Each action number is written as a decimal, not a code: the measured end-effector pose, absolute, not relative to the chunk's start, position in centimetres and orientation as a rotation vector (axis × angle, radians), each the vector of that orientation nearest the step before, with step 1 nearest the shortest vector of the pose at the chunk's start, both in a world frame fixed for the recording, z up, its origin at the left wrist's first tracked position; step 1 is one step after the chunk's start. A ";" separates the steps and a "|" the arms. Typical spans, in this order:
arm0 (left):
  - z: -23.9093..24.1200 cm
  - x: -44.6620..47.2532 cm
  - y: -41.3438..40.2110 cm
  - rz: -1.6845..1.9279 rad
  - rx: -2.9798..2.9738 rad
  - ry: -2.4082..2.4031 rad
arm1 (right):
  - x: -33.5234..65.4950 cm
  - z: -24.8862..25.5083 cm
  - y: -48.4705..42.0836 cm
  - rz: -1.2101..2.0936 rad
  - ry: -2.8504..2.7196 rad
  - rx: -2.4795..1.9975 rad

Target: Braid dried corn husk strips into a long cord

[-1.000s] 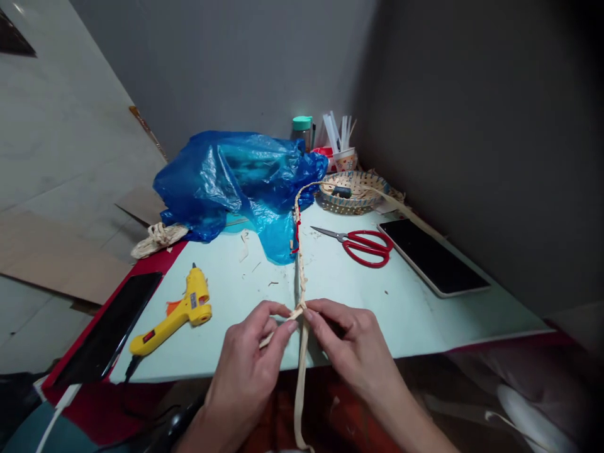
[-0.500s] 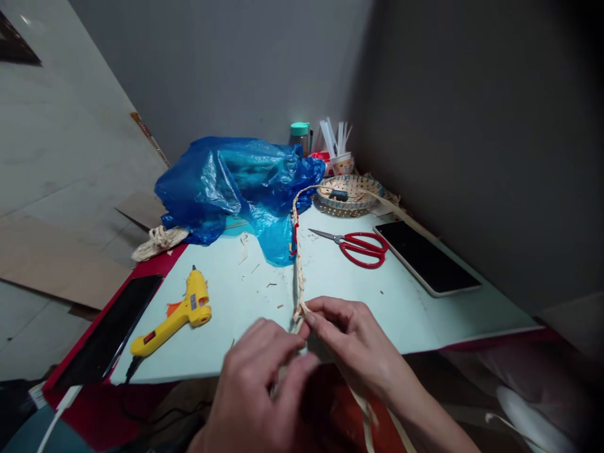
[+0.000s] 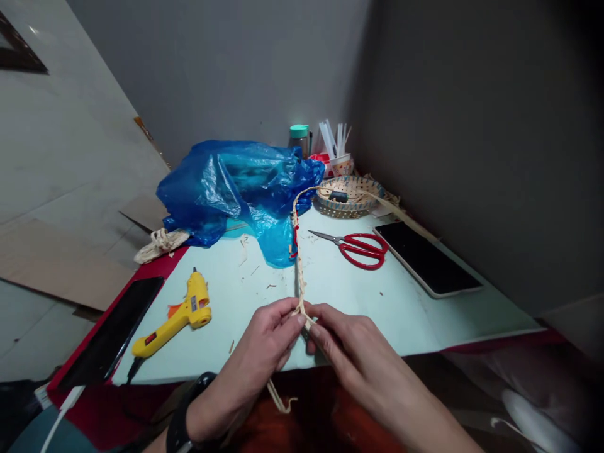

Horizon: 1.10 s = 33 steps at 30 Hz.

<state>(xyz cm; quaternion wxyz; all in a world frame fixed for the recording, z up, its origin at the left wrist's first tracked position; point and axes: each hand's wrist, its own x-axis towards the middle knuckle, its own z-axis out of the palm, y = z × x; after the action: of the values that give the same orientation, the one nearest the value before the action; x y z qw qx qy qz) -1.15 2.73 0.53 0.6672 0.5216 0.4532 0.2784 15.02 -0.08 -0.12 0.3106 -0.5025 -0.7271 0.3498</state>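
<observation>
Both hands meet at the near end of a plaited straw cord (image 3: 298,267). The left hand (image 3: 264,343) pinches it between thumb and forefinger, and the right hand (image 3: 349,352) closes its fingertips on the strands just beside that pinch. Loose flat strands (image 3: 279,397) hang below the left hand, off the edge of the table (image 3: 425,314).

The cord runs away over the table, passes just left of the red scissors (image 3: 361,247), and curves beyond them to a woven basket tray (image 3: 348,196).

It looks light, dry and thin. It probably bends easily along its length, but may split if creased hard. The unplaited ends seem apt to slip and let the plait loosen, so the soundest hold is a firm pinch right at the last crossing, not lower on the free strands.

A yellow glue gun (image 3: 177,314) lies well left of the scissors, a blue plastic bag (image 3: 236,189) sits behind them to the left, and a dark tablet (image 3: 427,257) lies just to their right
</observation>
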 end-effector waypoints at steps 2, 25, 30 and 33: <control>0.8 -1.1 2.6 0.634 1.197 1.096 | 15.0 0.0 -0.7 0.619 -2.015 -1.387; 0.2 -2.2 2.0 0.761 0.983 0.846 | 13.4 0.7 0.8 1.095 -1.781 -1.299; 0.4 -2.4 1.7 0.734 1.121 0.911 | 13.2 -0.3 1.1 1.053 -1.760 -1.411; 0.5 -2.4 1.2 0.675 1.204 0.982 | 13.4 -0.5 1.2 1.049 -1.776 -1.365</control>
<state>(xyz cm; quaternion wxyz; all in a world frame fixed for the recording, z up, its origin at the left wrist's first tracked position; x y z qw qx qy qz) -2.44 1.19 0.51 0.6620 0.5327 0.4344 0.2986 13.39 1.16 -0.53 0.3278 -0.5214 -0.6782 0.4008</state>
